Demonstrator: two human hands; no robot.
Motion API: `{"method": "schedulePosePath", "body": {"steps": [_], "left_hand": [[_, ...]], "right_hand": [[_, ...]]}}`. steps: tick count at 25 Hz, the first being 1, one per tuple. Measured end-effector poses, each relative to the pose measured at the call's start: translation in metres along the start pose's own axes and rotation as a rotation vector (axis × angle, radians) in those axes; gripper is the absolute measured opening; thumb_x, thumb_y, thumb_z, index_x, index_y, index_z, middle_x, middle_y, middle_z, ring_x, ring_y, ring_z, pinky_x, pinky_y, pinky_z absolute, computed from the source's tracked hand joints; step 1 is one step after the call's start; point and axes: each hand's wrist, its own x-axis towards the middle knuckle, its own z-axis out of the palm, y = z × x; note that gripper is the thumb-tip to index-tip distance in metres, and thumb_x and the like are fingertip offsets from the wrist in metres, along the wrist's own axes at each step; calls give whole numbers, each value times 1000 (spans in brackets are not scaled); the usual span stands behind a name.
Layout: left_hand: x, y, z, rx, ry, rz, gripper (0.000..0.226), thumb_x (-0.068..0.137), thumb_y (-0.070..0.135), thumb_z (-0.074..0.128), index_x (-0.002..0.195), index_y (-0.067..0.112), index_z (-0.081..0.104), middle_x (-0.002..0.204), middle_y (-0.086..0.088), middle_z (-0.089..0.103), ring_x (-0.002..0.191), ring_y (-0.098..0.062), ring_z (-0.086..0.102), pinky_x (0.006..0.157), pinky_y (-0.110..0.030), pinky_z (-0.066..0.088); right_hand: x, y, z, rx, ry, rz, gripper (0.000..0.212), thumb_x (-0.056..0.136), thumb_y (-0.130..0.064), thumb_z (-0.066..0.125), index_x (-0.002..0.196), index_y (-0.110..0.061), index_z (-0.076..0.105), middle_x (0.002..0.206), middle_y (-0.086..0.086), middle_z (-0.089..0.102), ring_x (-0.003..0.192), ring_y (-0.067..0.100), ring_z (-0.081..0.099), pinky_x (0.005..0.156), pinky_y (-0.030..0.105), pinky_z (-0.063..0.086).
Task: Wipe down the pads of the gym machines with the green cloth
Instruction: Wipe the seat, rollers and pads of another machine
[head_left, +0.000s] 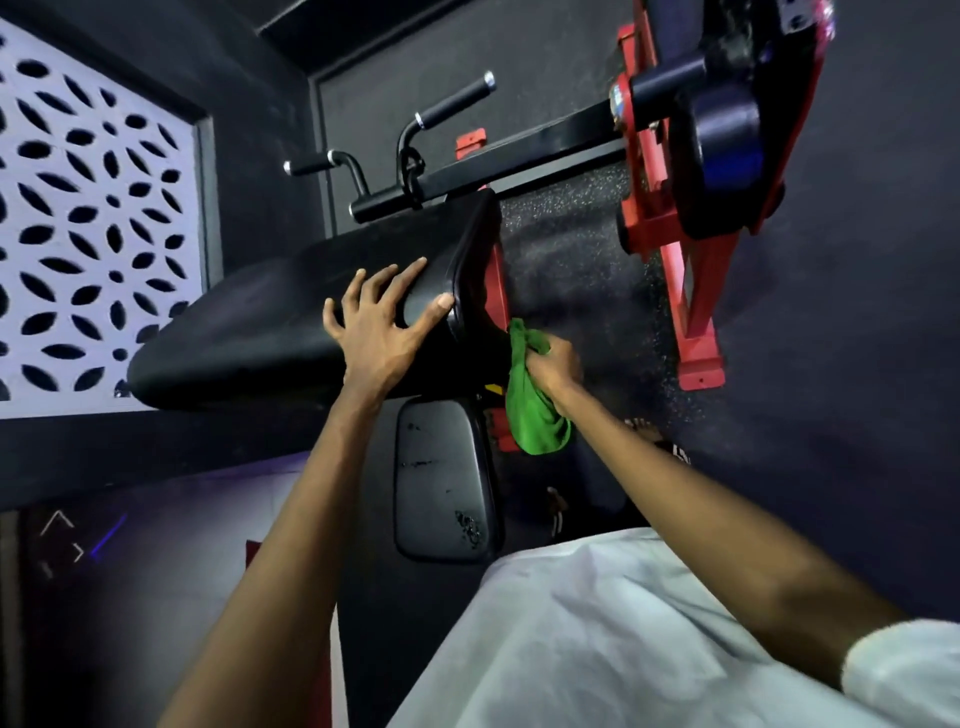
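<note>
Fingers (410, 273) spread, the left hand (379, 335) presses the pad (234, 322) while the right hand (555, 364) grips the bunched cloth (535, 418) beside it.

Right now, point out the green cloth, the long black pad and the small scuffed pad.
green cloth (535, 415): head view, hanging lower bunch.
long black pad (249, 332): head view, bare top surface.
small scuffed pad (441, 478): head view, middle of its face.
</note>
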Motion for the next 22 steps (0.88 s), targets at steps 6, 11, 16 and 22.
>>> {"method": "schedulePosePath", "body": {"steps": [6, 11, 16, 22], "left_hand": [[-1, 0, 2, 7, 11, -5, 67, 79, 89, 35, 140, 60, 43, 150, 20, 42, 151, -8, 15, 120, -50, -6], [-1, 0, 1, 18, 22, 4, 70, 79, 89, 32, 141, 59, 42, 150, 18, 43, 150, -10, 17, 120, -51, -5], [-3, -2, 5, 2, 82, 34, 67, 84, 81, 29, 142, 54, 47, 150, 15, 47, 149, -12, 22, 120, -52, -3], [-1, -7, 7, 20, 106, 73, 65, 86, 81, 29, 142, 53, 47, 149, 14, 49, 149, -14, 24, 120, -54, 0]], "right_hand": [[17, -2, 1, 278, -84, 75, 8, 91, -17, 69, 86, -23, 72, 81, 0, 71, 73, 15, 67, 61, 27, 54], [-23, -67, -1, 112, 16, -209, 30, 82, -43, 66, 106, -27, 72, 89, -11, 74, 80, 10, 66, 73, 26, 53], [-54, -78, 1, 123, 243, -474, 26, 88, -38, 65, 107, -23, 75, 99, -5, 73, 90, 11, 69, 83, 29, 55], [-45, -106, -3, 152, 273, -773, 20, 94, -24, 66, 111, -16, 72, 111, -5, 71, 106, 8, 66, 97, 29, 51]]}}
